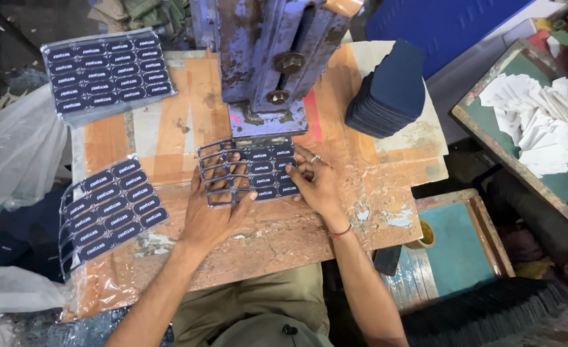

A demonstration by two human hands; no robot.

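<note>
A clear plastic sheet of dark-blue rectangular labels (pixel 250 172) lies under both hands; similar sheets sit at the table's near-left (pixel 107 209) and far-left (pixel 107 72).

Taped worktable (pixel 374 193) with label sheets (pixel 107 209), press (pixel 268 64)

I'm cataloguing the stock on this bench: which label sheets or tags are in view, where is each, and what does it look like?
Sheet of dark navy rectangular labels: bench centre, under both hands, left hand, right hand.
Second navy label sheet: far left corner, in clear plastic.
Third navy label sheet: near left edge.
Stack of plain navy tags: far right.
White paper tags: heaped on green tray, right.
</note>
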